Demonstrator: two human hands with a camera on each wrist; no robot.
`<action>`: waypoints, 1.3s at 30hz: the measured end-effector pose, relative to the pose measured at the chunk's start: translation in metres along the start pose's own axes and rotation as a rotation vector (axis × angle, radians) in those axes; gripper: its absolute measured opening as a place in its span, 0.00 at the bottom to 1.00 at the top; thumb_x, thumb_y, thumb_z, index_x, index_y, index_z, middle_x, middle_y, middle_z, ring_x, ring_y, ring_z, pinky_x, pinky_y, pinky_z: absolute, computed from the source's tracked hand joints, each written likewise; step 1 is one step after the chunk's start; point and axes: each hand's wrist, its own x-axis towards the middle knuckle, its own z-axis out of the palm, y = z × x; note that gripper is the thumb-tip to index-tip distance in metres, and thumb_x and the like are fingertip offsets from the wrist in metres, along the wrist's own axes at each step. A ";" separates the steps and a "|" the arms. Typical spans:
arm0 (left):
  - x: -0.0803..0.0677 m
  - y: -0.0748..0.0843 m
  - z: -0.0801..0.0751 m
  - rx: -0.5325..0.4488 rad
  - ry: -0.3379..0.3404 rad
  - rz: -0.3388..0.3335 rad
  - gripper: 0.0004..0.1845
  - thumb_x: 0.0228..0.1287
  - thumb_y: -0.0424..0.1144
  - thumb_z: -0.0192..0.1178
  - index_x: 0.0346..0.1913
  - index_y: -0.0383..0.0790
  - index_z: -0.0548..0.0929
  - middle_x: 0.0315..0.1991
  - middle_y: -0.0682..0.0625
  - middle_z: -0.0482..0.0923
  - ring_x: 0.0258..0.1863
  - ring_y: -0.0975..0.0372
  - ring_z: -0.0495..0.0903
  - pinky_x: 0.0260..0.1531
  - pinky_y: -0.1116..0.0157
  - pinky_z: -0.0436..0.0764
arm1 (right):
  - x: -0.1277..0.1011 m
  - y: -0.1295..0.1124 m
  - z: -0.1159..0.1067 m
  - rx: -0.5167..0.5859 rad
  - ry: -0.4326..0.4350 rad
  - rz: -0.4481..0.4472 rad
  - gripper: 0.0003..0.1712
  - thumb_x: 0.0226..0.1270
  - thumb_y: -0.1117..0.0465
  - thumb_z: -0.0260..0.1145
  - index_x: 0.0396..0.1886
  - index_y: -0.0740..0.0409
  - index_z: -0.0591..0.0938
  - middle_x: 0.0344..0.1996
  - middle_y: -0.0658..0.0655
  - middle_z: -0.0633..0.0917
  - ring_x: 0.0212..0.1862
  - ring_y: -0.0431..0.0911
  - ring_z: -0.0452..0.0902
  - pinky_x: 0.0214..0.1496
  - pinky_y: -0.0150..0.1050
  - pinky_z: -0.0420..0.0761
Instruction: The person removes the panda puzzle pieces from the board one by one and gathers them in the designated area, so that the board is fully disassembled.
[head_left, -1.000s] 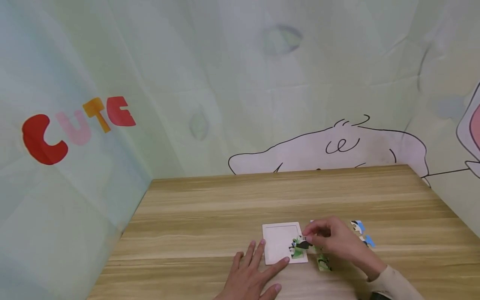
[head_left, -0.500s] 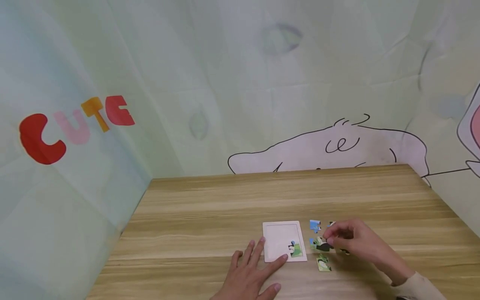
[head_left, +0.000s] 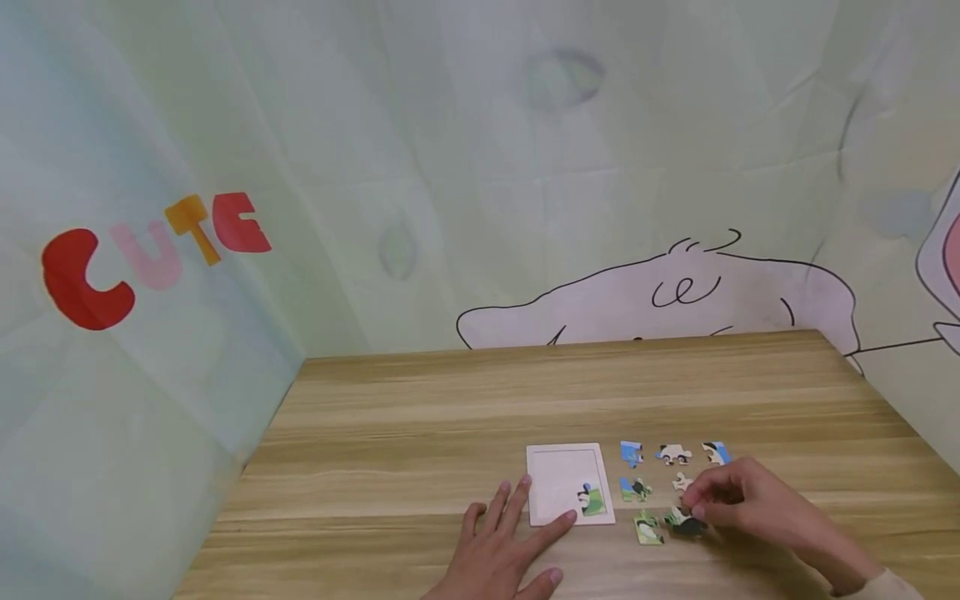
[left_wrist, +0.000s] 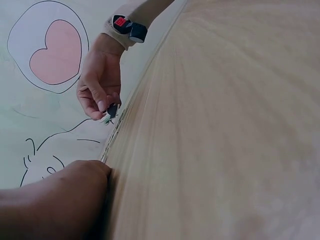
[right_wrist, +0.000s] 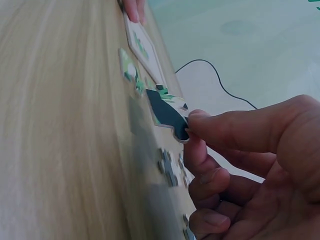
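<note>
Left hand: your left hand point(head_left: 498, 554) lies flat on the wooden table point(head_left: 420, 417), fingers straight and spread, fingertips on the near-left corner of the white puzzle tray point(head_left: 558, 479); it grips nothing.
Right hand: your right hand point(head_left: 738, 500) pinches a dark-and-green puzzle piece point(head_left: 684, 522) between thumb and forefinger, just above the table, right of the tray. The right wrist view shows it point(right_wrist: 167, 115) tilted up on edge from the fingertip.
Key relation: the tray lies left of the held piece; its only seated piece point(head_left: 592, 499) fills the near-right corner. Your right hand is the nearer one.
In between: a green loose piece point(head_left: 647, 527) lies just left of the held piece, toward the tray.
Farther: more loose pieces point(head_left: 672, 454) lie in rows beyond your right hand.
</note>
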 end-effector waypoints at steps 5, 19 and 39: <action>0.000 0.000 0.001 0.003 0.010 0.005 0.29 0.80 0.73 0.37 0.80 0.89 0.56 0.87 0.39 0.55 0.82 0.36 0.63 0.65 0.34 0.64 | -0.006 0.008 -0.003 -0.028 -0.018 -0.008 0.04 0.70 0.68 0.70 0.41 0.60 0.90 0.36 0.49 0.91 0.39 0.28 0.77 0.40 0.29 0.75; 0.001 0.000 -0.001 -0.017 -0.019 -0.016 0.29 0.79 0.74 0.36 0.80 0.90 0.56 0.88 0.40 0.53 0.83 0.36 0.61 0.68 0.30 0.63 | -0.011 0.011 0.001 -0.293 0.092 0.002 0.06 0.65 0.66 0.76 0.35 0.49 0.88 0.32 0.40 0.85 0.35 0.26 0.72 0.37 0.30 0.74; 0.000 -0.001 0.003 0.037 0.034 0.011 0.29 0.80 0.73 0.36 0.80 0.88 0.57 0.86 0.39 0.57 0.81 0.36 0.64 0.64 0.34 0.66 | 0.038 -0.028 0.037 -0.186 0.147 -0.093 0.06 0.68 0.61 0.76 0.44 0.50 0.90 0.34 0.45 0.86 0.27 0.31 0.73 0.28 0.32 0.74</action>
